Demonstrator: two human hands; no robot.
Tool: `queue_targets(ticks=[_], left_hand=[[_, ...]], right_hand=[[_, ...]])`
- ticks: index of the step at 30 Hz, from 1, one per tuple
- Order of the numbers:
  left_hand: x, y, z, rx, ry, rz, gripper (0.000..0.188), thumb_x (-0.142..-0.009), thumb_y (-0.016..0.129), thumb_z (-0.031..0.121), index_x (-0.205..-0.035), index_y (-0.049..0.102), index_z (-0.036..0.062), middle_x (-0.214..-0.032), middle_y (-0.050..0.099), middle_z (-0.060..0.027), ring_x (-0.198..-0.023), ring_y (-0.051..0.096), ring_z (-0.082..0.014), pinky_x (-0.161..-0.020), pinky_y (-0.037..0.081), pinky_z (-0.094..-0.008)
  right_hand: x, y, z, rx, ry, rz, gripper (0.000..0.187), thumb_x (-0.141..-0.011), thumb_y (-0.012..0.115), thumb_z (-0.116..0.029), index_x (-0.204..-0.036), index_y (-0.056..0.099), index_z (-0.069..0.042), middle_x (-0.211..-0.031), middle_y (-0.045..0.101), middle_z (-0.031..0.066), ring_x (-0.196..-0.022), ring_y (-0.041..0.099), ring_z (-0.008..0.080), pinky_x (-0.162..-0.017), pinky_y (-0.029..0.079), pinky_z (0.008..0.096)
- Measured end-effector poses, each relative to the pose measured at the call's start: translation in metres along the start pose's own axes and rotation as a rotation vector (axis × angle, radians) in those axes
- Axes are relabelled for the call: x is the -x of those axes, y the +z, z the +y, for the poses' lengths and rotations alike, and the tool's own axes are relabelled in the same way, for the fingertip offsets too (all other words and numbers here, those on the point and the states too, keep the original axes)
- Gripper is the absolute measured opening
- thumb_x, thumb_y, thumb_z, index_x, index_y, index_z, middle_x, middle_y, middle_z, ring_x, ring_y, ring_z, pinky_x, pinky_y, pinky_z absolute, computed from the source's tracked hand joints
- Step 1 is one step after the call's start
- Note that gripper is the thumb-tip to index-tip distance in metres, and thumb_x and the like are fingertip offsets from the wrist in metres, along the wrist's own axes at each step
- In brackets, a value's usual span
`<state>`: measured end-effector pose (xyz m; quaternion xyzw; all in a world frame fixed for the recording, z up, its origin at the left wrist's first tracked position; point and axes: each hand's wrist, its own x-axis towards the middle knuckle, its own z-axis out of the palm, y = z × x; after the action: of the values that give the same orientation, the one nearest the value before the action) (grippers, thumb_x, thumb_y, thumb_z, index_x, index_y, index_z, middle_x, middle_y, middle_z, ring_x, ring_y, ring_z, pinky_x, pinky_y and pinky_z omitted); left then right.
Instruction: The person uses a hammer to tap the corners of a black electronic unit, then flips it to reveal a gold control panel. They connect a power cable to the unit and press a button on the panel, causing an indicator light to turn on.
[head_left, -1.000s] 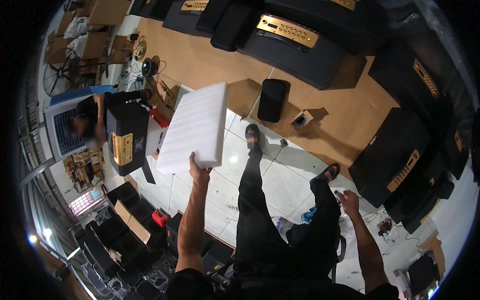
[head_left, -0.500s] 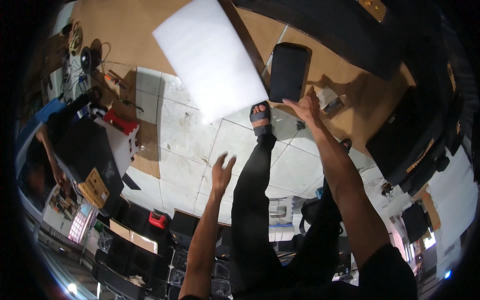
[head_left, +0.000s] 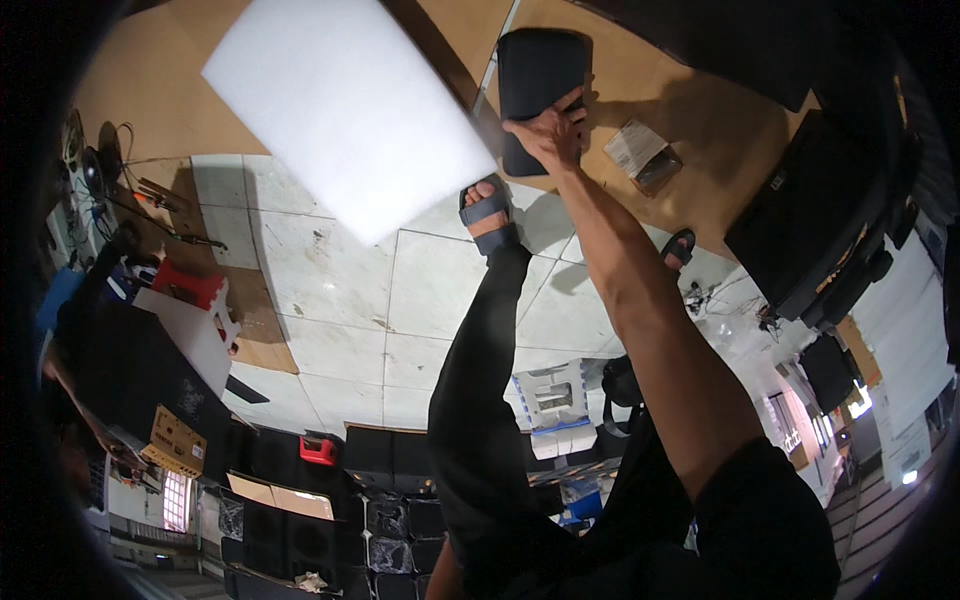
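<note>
A black, flat block with rounded corners [head_left: 540,72] lies on the brown cardboard, beyond my feet. My right hand [head_left: 552,135] reaches across it, thumb towards its left edge and fingers bent over its right side, so the hand grips it. Just left of the block is a large white foam slab [head_left: 345,110], its near corner by my sandalled left foot [head_left: 487,215]. To the right of the hand rests a small clear-wrapped packet with a white label [head_left: 643,155]. Of my left arm only a bit shows at the lower edge; the left hand is out of the picture.
Brown cardboard [head_left: 150,90] covers part of the white tiled floor [head_left: 340,285]. Black cabinets [head_left: 800,200] stand at right. On the left are a red-and-white stool [head_left: 190,285], a large black box [head_left: 150,370], cables and another person's arm [head_left: 85,415].
My right hand has moved forward onto the black block and closed over it. My left hand has dropped out of view. The whole view has shifted, with the floor things now further left.
</note>
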<state>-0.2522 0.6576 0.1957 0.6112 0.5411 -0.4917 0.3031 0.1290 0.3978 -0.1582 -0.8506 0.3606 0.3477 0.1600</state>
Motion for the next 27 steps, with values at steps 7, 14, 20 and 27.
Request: queue_targets(ticks=[7, 14, 20, 27], left_hand=[[0.038, 0.016, -0.003, -0.009, 0.089, -0.055, 0.035, -0.094, 0.054, 0.026, -0.11, 0.065, -0.0031, -0.1, 0.069, -0.0134, -0.088, 0.064, -0.0215, -0.075, 0.05, -0.0339], [0.058, 0.032, 0.016, -0.137, 0.167, -0.023, 0.035, -0.095, 0.053, 0.027, -0.109, 0.065, -0.0025, -0.099, 0.069, -0.0133, -0.087, 0.064, -0.0216, -0.074, 0.05, -0.0344], [0.095, 0.07, 0.027, -0.272, 0.257, 0.048, 0.035, -0.095, 0.053, 0.028, -0.109, 0.066, -0.002, -0.097, 0.069, -0.0133, -0.086, 0.064, -0.0216, -0.073, 0.049, -0.0349], [0.156, 0.147, 0.041, -0.483, 0.341, 0.164, 0.035, -0.096, 0.052, 0.028, -0.108, 0.066, -0.0014, -0.096, 0.07, -0.0132, -0.084, 0.064, -0.0216, -0.072, 0.049, -0.0354]], right_hand=[[0.115, -0.087, 0.057, -0.244, -0.019, -0.211, 0.141, -0.053, 0.084, -0.046, -0.147, -0.01, 0.003, -0.143, 0.022, 0.0374, -0.13, 0.03, 0.0523, -0.109, 0.027, 0.0544], [0.21, -0.18, 0.281, -0.71, 0.013, -0.08, 0.143, -0.049, 0.089, -0.039, -0.147, -0.005, 0.004, -0.148, 0.017, 0.031, -0.136, 0.023, 0.0454, -0.114, 0.022, 0.048], [0.161, -0.267, 0.499, -1.099, 0.727, 0.536, 0.117, -0.057, 0.085, -0.033, -0.143, 0.015, 0.005, -0.136, 0.041, 0.0241, -0.121, 0.049, 0.0333, -0.101, 0.044, 0.0397], [0.066, -0.347, 0.64, -1.3, 1.279, 0.321, 0.144, -0.058, 0.08, -0.064, -0.147, -0.015, -0.001, -0.149, 0.02, 0.0297, -0.13, 0.039, 0.0438, -0.103, 0.042, 0.0487]])
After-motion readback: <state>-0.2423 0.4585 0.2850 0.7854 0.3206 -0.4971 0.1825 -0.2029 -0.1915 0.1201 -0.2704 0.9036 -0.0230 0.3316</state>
